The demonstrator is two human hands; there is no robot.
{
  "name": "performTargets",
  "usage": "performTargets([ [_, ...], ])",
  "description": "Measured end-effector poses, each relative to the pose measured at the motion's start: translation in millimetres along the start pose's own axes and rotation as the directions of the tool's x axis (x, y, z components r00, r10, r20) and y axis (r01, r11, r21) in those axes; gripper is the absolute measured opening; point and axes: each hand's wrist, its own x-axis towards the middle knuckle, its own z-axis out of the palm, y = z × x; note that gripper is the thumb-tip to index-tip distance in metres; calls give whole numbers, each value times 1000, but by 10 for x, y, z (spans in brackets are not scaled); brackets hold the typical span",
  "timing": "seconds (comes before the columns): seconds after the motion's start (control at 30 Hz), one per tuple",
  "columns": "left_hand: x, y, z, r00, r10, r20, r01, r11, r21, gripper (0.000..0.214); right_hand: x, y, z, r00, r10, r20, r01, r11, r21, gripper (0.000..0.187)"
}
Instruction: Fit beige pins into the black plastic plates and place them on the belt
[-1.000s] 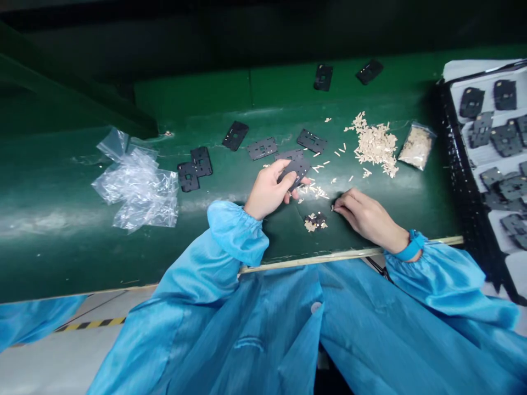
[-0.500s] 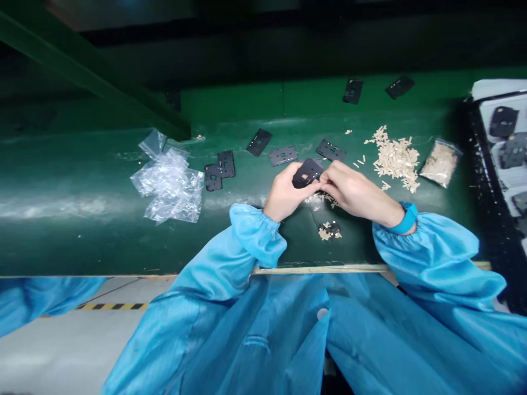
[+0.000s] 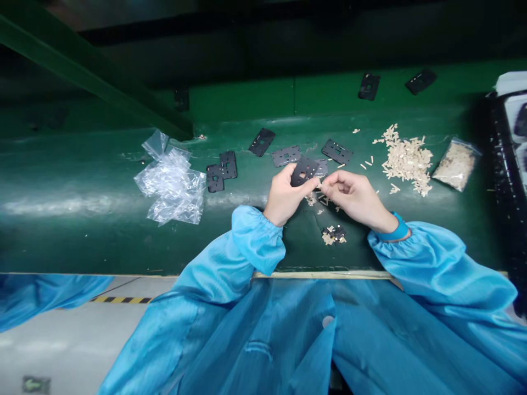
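Observation:
My left hand [image 3: 284,195] grips a flat black plastic plate [image 3: 303,171] with a small square hole, thumb along its lower edge. At the plate's lower right corner, my right hand [image 3: 349,196] pinches with thumb and index finger; a small pale bit shows at the fingertips, too small to name surely. Beneath the hands lie loose beige pieces [image 3: 310,200]. Closer to the front edge is a small heap of black and beige bits [image 3: 333,236]. Similar black plates [image 3: 286,156] rest just behind my hands, one of them [image 3: 336,152] to the right.
Clear plastic bags [image 3: 175,184] are piled at left on the green bench [image 3: 102,236]. A heap of small beige strips [image 3: 407,162] and a bag filled with them [image 3: 456,164] lie at right. A black-rimmed tray [image 3: 500,164] stands at the far right. A blue sleeve [image 3: 49,296] shows lower left.
My right hand has drawn slightly down and away from the plate, its fingers now clearer. The plate is tilted a little differently in my left hand. The whole view has shifted somewhat.

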Motion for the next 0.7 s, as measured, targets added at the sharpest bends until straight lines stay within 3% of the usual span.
performTargets([
  [0.33, -79, -47, 53, 979, 174, -103, -138, 948, 288, 24, 14, 88, 75, 993, -49, -107, 55, 997, 55, 22],
  [0.63, -120, 58, 5, 983, 176, -45, -143, 902, 408, 28, -42, 93, 88, 970, -179, -166, 131, 956, -262, 14],
  [0.7, -93, 65, -18, 982, 185, -35, -155, 902, 403, 27, -40, 95, 68, 972, -183, -149, 140, 955, -262, 12],
])
